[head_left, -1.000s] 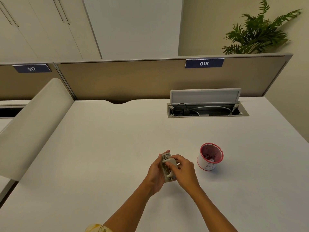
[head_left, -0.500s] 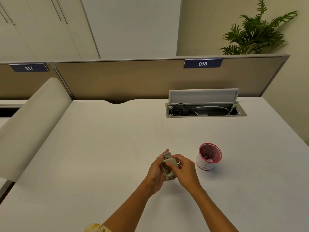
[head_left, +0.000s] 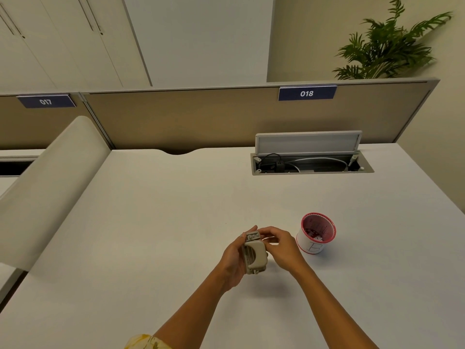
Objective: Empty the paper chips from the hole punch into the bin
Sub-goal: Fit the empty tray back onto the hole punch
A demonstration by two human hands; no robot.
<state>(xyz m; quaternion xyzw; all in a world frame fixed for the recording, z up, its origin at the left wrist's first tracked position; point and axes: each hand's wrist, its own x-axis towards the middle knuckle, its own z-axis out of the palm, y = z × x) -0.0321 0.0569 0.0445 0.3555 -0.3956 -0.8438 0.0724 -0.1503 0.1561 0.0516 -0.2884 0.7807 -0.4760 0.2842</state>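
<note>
A small beige hole punch (head_left: pixel 254 255) is held just above the white desk (head_left: pixel 151 222), standing on end with its underside facing me. My left hand (head_left: pixel 232 258) wraps it from the left and behind. My right hand (head_left: pixel 279 246) pinches its upper right edge with fingertips. To the right stands the bin (head_left: pixel 317 233), a small white cup with a red rim and red inside, marked with a letter; white paper chips lie in its bottom. The bin is about a hand's width from the punch.
An open cable hatch (head_left: pixel 310 162) with cords sits at the back right of the desk. A tan partition (head_left: pixel 201 117) with number tags closes the far side. A curved divider (head_left: pixel 50 182) borders the left. A plant (head_left: pixel 387 46) stands behind.
My right hand has shifted off the punch's face up to its top right edge, so more of the underside shows. The punch and left hand have stayed in nearly the same place.
</note>
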